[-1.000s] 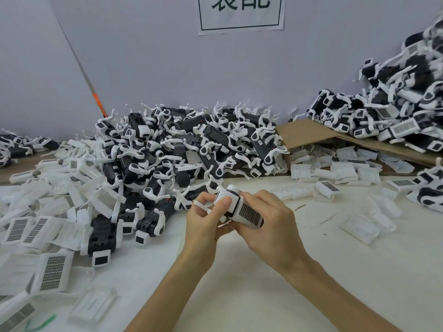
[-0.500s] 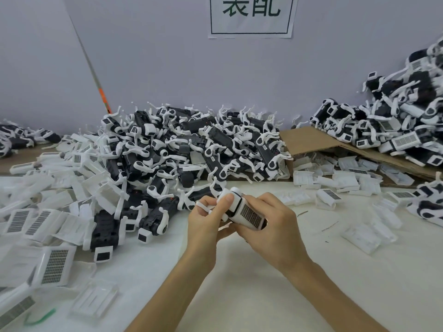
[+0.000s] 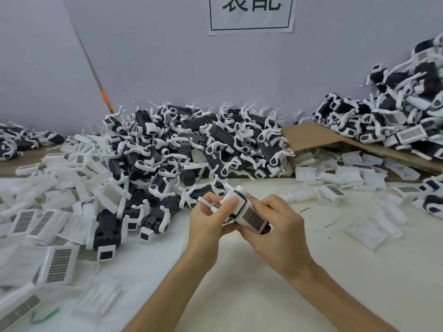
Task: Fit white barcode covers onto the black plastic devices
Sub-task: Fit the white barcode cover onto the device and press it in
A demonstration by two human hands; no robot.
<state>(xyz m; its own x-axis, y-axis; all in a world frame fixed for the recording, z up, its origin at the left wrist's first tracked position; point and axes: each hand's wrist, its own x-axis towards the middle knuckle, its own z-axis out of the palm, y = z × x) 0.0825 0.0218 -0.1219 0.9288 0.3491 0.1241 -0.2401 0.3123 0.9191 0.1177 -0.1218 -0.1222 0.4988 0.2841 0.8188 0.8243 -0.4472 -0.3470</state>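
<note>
Left hand (image 3: 206, 224) and right hand (image 3: 275, 232) both curl fingers (image 3: 271, 203) round one black device (image 3: 239, 208), barcode cover (image 3: 253, 216) between them mid-fit; next likely needs a firm seating press.

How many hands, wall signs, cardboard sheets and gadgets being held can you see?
Hands: 2, left hand and right hand
Held device, gripped by both hands: 1
Paper sign on the wall: 1
Cardboard sheet: 1
Total: 5
</note>
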